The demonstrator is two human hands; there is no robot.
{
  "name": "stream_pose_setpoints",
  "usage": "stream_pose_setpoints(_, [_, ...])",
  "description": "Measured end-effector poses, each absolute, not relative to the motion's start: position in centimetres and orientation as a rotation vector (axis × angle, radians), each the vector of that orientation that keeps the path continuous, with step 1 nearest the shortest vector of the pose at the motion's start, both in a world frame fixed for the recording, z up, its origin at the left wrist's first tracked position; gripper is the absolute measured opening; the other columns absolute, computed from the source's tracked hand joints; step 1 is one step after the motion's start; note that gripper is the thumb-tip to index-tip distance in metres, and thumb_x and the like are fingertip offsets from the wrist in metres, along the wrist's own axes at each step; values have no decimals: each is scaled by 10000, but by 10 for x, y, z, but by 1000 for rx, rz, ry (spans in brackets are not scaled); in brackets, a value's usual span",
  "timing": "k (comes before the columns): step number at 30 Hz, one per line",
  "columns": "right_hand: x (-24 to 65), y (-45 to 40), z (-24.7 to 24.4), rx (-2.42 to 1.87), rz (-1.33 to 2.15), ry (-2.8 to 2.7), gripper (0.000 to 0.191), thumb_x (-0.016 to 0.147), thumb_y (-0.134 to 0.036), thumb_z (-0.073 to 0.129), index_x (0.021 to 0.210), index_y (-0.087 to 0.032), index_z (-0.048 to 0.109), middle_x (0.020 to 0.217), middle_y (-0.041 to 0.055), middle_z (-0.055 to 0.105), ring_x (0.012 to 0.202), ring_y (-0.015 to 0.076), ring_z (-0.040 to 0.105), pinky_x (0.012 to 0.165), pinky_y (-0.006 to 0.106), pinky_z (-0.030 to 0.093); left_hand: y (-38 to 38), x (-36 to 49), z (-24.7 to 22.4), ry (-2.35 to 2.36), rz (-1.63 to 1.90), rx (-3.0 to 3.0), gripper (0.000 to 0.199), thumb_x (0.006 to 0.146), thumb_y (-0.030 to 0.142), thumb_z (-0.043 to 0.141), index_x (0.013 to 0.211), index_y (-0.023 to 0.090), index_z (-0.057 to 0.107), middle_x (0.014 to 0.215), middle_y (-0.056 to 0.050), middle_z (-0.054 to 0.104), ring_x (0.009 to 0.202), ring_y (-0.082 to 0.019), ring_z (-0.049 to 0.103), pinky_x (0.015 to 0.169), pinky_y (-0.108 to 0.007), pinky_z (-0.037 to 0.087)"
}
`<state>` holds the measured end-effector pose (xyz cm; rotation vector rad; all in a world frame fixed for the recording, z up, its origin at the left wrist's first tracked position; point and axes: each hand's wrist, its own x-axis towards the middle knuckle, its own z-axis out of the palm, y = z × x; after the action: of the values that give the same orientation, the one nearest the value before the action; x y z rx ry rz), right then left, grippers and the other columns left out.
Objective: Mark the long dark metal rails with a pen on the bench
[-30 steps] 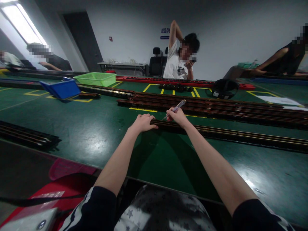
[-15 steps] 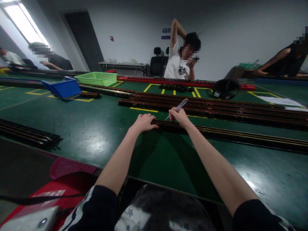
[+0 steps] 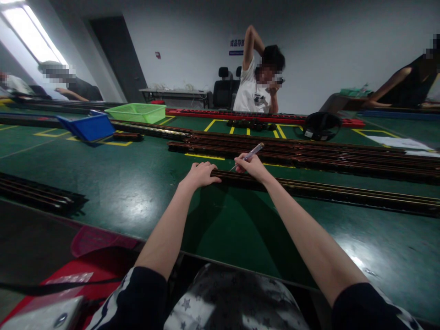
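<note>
My left hand grips the left end of a long dark metal strip with bright lengthwise edges, thumb at the near side and fingers over the far side. The strip lies on the green table and runs off to the right. In my right hand is a slim screwdriver with a pale, see-through handle, held like a pen. Its thin shaft slants down to the left. The tip is at the strip's top, just right of my left hand; whether it touches cannot be made out.
Behind the strip lies a bundle of similar strips. More dark strips lie at the left edge. A blue bin, a green basket and a black round object stand farther back. A person sits across the table.
Both hands have shifted slightly to the left, and the strip's end has moved with them. The screwdriver is still in my right hand, its tip farther left.
</note>
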<state>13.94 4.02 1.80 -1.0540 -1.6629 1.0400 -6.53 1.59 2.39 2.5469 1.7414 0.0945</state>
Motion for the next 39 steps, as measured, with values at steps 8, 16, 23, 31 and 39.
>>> stream_pose_setpoints(8, [140,42,15,-1049,1084,-1623,194,810,-251,642,664,-146,568,533,-7,607,479,83,561,494,178,462,12,-57,22,1676,120,2558,505,859,473,526,1266,174,529,1263,-137,572,1200,-298,479,1068,-500,252])
stream_pose_setpoints(16, [139,38,18,-1079,1077,-1599,180,831,-195,595,658,-150,574,531,-12,605,493,82,570,526,179,479,11,-49,17,1682,187,2607,513,847,558,494,1182,177,569,1181,-120,606,1113,-290,523,1001,-467,330])
stream_pose_setpoints(23, [134,38,19,-1102,1032,-1616,199,827,-203,612,640,-154,564,512,-14,597,467,80,559,494,172,457,14,-49,22,1704,134,2540,497,824,561,521,1133,179,597,1177,-127,604,1115,-307,523,964,-466,355])
stream_pose_setpoints(31, [132,37,19,-1094,992,-1678,174,822,-231,615,668,-159,578,563,-3,632,527,87,582,517,172,450,21,-61,21,1734,109,2493,514,795,593,542,1138,214,595,1179,-113,605,1120,-313,518,969,-486,339])
stream_pose_setpoints(39, [130,37,21,-1100,949,-1714,163,836,-215,591,685,-154,588,586,10,641,543,100,585,535,196,462,21,-67,21,1762,115,2454,481,795,565,562,1127,220,604,1183,-108,601,1129,-315,515,990,-487,315])
